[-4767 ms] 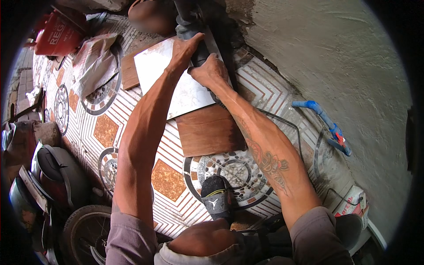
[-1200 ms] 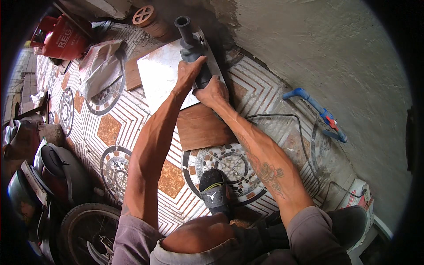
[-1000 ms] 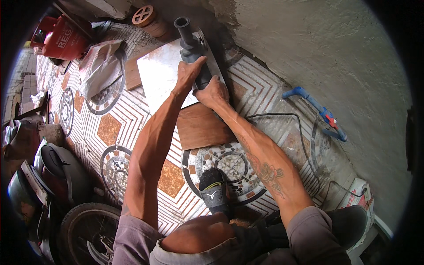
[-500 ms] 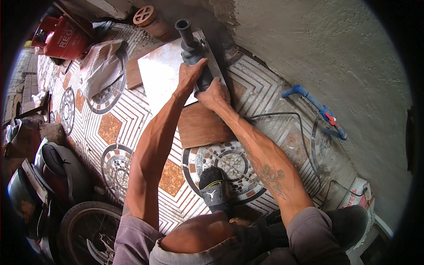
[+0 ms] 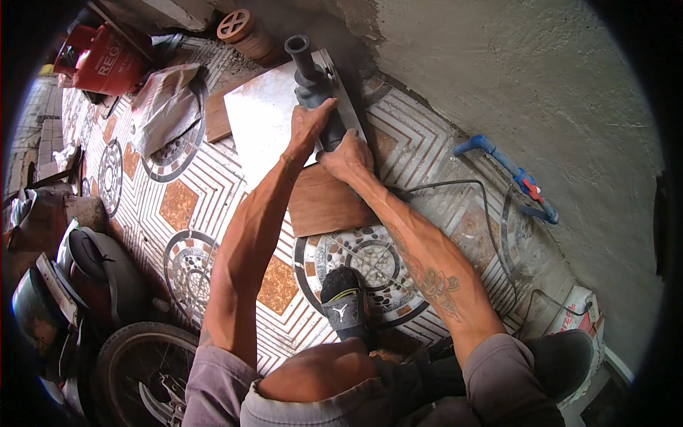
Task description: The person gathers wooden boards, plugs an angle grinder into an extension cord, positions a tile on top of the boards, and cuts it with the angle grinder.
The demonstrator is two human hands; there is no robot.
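Note:
Both of my hands are wrapped round a dark grey, dusty angle grinder (image 5: 311, 85) with a thick tube-shaped handle sticking up at its far end. My left hand (image 5: 310, 122) is closed on its middle, and my right hand (image 5: 348, 154) grips its body nearer to me. The grinder rests over the right side of a white tile (image 5: 260, 117); its disc is hidden. Under the tile lies a brown wooden board (image 5: 327, 203), its near part bare. From beside my right hand a black cord (image 5: 445, 183) runs off to the right.
A rough grey wall (image 5: 526, 85) closes off the right, with a blue pipe (image 5: 498, 153) at its foot. Far left stand a red gas cylinder (image 5: 110, 62) and a white sack (image 5: 167, 110). An orange-brown capped pipe (image 5: 245, 35) is beyond the tile. A motorbike wheel (image 5: 117, 363) is near left.
The grinder and both hands have shifted slightly toward me along the tile's right side. My grip stays the same.

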